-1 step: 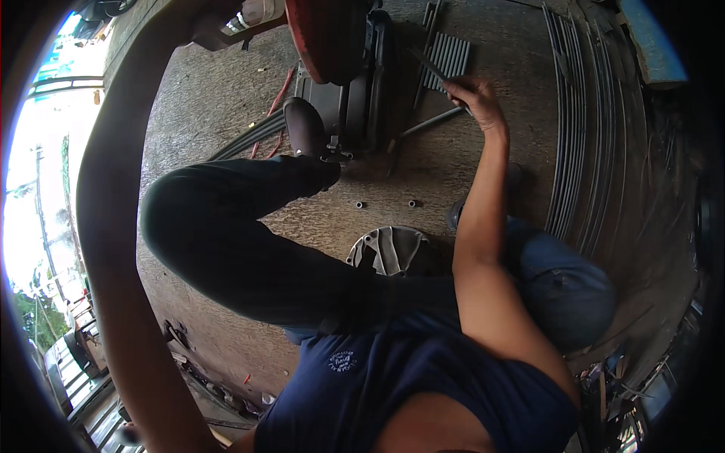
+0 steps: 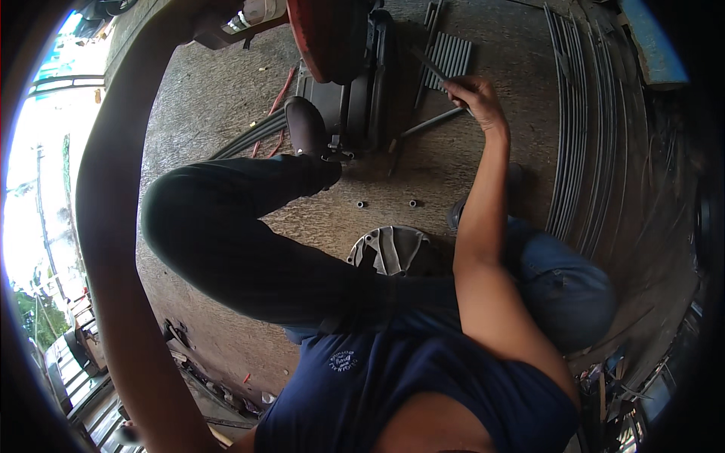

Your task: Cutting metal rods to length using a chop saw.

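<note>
At the top left my left hand (image 2: 214,24), dark and partly cut off by the frame, is closed at the handle of a cut-off saw with a red guard (image 2: 313,41). Its fingers are hard to make out. My right hand (image 2: 477,101) pinches a thin dark metal bar (image 2: 432,65), which slants up and left from the fingers. Just below that hand a grey rod (image 2: 432,121) reaches toward the saw's base (image 2: 321,102). Beyond the bar lies a row of short cut grey rods (image 2: 455,54), side by side on the floor.
Long rods (image 2: 570,128) lie along the right side. More rods (image 2: 253,136) and a red cord (image 2: 285,89) are left of the saw, near my boot (image 2: 304,124). Two small metal rings (image 2: 360,204) and a ribbed metal cover (image 2: 393,248) sit between my legs.
</note>
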Demonstrator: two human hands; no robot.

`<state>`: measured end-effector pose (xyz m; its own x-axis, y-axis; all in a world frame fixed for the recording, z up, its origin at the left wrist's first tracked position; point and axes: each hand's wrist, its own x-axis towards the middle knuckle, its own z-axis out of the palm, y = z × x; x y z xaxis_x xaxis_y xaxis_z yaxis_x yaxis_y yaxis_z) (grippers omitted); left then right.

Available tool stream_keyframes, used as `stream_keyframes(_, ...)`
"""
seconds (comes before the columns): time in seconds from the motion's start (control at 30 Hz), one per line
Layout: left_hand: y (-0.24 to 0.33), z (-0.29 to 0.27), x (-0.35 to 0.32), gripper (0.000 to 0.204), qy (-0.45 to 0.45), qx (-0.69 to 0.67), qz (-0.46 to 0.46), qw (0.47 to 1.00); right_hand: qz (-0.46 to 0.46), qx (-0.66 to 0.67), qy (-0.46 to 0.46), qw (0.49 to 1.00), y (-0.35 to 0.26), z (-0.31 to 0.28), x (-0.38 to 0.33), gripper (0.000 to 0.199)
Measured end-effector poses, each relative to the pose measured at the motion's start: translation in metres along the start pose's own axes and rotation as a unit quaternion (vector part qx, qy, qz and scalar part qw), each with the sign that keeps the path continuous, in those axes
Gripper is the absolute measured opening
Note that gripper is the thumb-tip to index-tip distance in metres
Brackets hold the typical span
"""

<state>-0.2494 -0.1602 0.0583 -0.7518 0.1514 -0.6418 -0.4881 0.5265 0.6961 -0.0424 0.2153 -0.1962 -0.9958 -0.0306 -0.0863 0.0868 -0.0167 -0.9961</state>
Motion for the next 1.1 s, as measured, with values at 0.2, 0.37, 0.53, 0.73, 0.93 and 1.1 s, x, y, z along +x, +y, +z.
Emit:
stream_keyframes(0.2,0.001,-0.004,0.004,0.018,0.036,0.034,-0.012,0.999,0.037,-0.046,0.002,0.998,0.005,0.009,0.002,0.022)
stream_keyframes(0.37,0.004,0.003,-0.002,0.018,0.03,0.054,-0.012,0.998,0.056,-0.176,0.008,0.983,0.015,0.025,0.01,0.032)
stream_keyframes(0.53,-0.006,0.006,-0.011,0.024,0.038,0.088,0.065,0.993,0.012,-0.296,0.023,0.955,0.02,0.045,0.019,0.044)
stream_keyframes(0.73,-0.01,0.005,-0.01,0.03,0.041,0.075,0.071,0.994,0.048,-0.368,0.037,0.928,0.011,0.065,0.025,0.042)
stream_keyframes(0.93,-0.006,0.01,-0.012,0.027,0.044,0.047,0.057,0.996,0.065,-0.382,0.046,0.921,0.011,0.084,0.027,0.039)
stream_keyframes(1.1,-0.005,0.016,-0.016,0.026,0.052,0.024,0.055,0.997,-0.012,-0.376,0.099,0.921,0.017,0.099,0.028,0.046)
